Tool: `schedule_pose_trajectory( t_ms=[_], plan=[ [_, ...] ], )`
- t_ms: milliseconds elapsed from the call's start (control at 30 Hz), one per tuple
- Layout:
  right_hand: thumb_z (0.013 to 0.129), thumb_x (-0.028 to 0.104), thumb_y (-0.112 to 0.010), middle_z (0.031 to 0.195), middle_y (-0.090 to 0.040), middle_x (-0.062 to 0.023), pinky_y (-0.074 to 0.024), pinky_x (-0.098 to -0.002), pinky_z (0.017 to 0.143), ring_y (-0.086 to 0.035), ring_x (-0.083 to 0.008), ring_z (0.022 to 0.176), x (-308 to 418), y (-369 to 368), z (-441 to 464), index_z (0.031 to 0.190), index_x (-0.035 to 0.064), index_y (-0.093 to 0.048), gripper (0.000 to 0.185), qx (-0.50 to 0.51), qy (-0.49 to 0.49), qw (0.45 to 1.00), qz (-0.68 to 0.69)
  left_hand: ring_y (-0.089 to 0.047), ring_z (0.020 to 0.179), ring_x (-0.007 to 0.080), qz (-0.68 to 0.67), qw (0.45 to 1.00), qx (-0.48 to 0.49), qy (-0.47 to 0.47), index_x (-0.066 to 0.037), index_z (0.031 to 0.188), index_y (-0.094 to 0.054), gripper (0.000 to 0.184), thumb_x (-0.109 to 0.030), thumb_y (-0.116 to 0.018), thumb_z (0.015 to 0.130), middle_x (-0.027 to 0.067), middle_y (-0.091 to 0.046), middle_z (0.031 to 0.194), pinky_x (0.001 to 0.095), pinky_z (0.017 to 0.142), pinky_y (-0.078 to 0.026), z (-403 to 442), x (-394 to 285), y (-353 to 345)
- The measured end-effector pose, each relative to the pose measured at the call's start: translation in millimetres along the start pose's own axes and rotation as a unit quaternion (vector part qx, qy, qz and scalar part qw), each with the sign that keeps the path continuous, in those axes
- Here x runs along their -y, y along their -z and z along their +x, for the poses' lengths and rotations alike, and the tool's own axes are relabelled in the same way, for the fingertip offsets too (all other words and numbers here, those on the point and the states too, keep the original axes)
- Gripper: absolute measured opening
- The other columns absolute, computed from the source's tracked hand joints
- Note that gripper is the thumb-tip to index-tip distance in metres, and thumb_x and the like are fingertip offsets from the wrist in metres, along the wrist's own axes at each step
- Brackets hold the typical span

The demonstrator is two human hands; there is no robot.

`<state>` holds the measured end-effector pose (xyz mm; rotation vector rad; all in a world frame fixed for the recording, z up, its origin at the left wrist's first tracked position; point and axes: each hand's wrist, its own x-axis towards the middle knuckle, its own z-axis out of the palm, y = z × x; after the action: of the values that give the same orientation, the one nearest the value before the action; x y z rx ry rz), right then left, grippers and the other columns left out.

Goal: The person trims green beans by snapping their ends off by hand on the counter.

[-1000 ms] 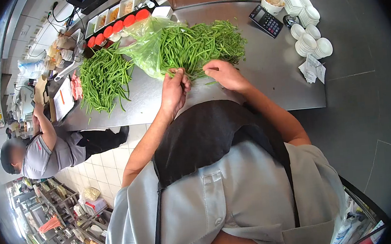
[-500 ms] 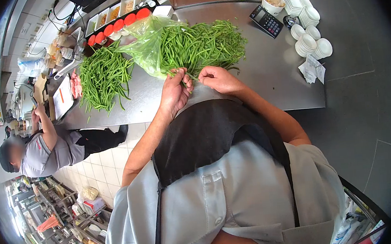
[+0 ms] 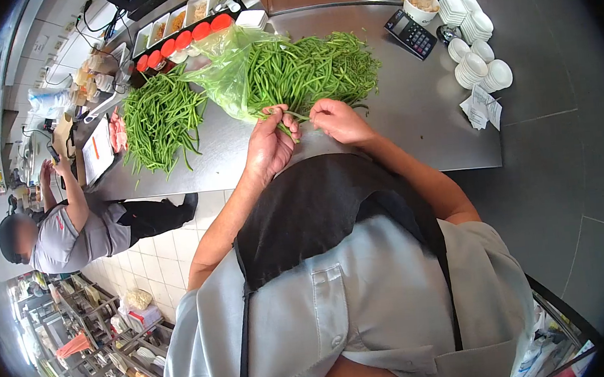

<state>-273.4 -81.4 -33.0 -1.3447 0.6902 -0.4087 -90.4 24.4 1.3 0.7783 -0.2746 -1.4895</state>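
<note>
My left hand [image 3: 273,142] is closed around a few green beans [image 3: 288,128] at the front edge of the larger bean heap [image 3: 309,69]. Close beside it, my right hand [image 3: 339,121] pinches the end of a bean that runs across from the left hand. The heap spills out of a clear greenish plastic bag [image 3: 225,87], whose film lies along its left side. A second pile of green beans [image 3: 160,122] rests farther left on the steel counter [image 3: 418,121].
Along the back left are red-lidded jars [image 3: 183,40] and ingredient trays. To the right lie a calculator [image 3: 410,34], a white tub [image 3: 421,7], stacked white cups [image 3: 482,68] and paper slips [image 3: 482,108]. A co-worker [image 3: 76,233] stands at the left.
A bean now shows stretched between my two hands, and my right fingers have shifted slightly. At the left, the co-worker's hands have moved a little.
</note>
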Motion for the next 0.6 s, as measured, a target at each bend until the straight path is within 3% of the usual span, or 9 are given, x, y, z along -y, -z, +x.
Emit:
schedule_pose_trajectory(
  t_ms=[100,200,233,333,367,467,600],
  plan=[
    [0.098,0.018,-0.061,0.086,-0.067,-0.0013,-0.0479,-0.0275,0.069,-0.059,-0.0098,0.077,4,7,2,0.100,0.0023,-0.069,0.018,0.039,-0.028,0.984,0.170,-0.060,0.080,0.0210,-0.034,0.998,0.018,0.046,-0.005,0.117,-0.056,0.019,-0.022,-0.048,0.113,0.0069,-0.062,0.091,0.0381,0.076,-0.052,0,2,2],
    [0.098,0.019,-0.059,0.084,-0.067,-0.0008,-0.0491,-0.0303,0.068,-0.060,-0.0118,0.076,29,36,-3,0.097,0.0029,-0.069,0.019,0.038,0.101,0.994,-0.023,-0.061,0.081,0.0215,-0.067,0.996,-0.026,0.061,-0.005,0.113,-0.058,0.020,-0.023,-0.049,0.113,0.0069,-0.063,0.092,0.0384,0.078,-0.052,2,2,2],
    [0.099,0.023,-0.060,0.081,-0.067,-0.0034,-0.0503,-0.0335,0.069,-0.061,-0.0134,0.075,38,47,-6,0.093,0.0029,-0.068,0.023,-0.022,0.091,0.990,-0.105,-0.065,0.088,0.0247,-0.108,0.992,-0.020,0.060,-0.006,0.111,-0.058,0.018,-0.021,-0.047,0.113,0.0094,-0.065,0.092,0.0414,0.081,-0.055,5,1,8],
    [0.094,0.027,-0.069,0.087,-0.069,-0.0111,-0.0528,-0.0391,0.075,-0.067,-0.0269,0.080,45,86,-24,0.094,0.0039,-0.071,0.023,-0.090,0.113,0.924,-0.353,-0.068,0.098,0.0305,-0.057,0.995,-0.062,0.053,-0.005,0.110,-0.059,0.019,-0.021,-0.048,0.112,0.0103,-0.067,0.099,0.0444,0.091,-0.056,3,-2,3],
    [0.093,0.026,-0.069,0.088,-0.069,-0.0112,-0.0533,-0.0407,0.075,-0.067,-0.0288,0.083,38,94,-28,0.095,0.0047,-0.071,0.021,-0.072,0.121,0.921,-0.362,-0.068,0.105,0.0358,-0.063,0.995,-0.057,0.058,-0.005,0.110,-0.058,0.018,-0.020,-0.047,0.112,0.0126,-0.068,0.103,0.0477,0.096,-0.056,4,0,9],
    [0.091,0.022,-0.069,0.093,-0.067,-0.0115,-0.0544,-0.0449,0.077,-0.068,-0.0330,0.092,-2,97,-33,0.098,0.0074,-0.071,0.016,-0.047,0.134,0.903,-0.405,-0.068,0.091,0.0279,-0.017,0.994,-0.066,0.082,-0.005,0.111,-0.058,0.016,-0.018,-0.047,0.112,0.0094,-0.066,0.095,0.0414,0.082,-0.058,3,0,-7],
    [0.091,0.016,-0.064,0.094,-0.064,-0.0121,-0.0546,-0.0496,0.080,-0.067,-0.0382,0.094,-25,72,-44,0.101,0.0110,-0.070,0.013,-0.122,0.113,0.869,-0.466,-0.057,0.070,0.0163,0.217,0.971,-0.020,0.094,-0.004,0.112,-0.058,0.014,-0.016,-0.050,0.111,0.0042,-0.059,0.082,0.0316,0.062,-0.051,14,6,0]
  ],
)
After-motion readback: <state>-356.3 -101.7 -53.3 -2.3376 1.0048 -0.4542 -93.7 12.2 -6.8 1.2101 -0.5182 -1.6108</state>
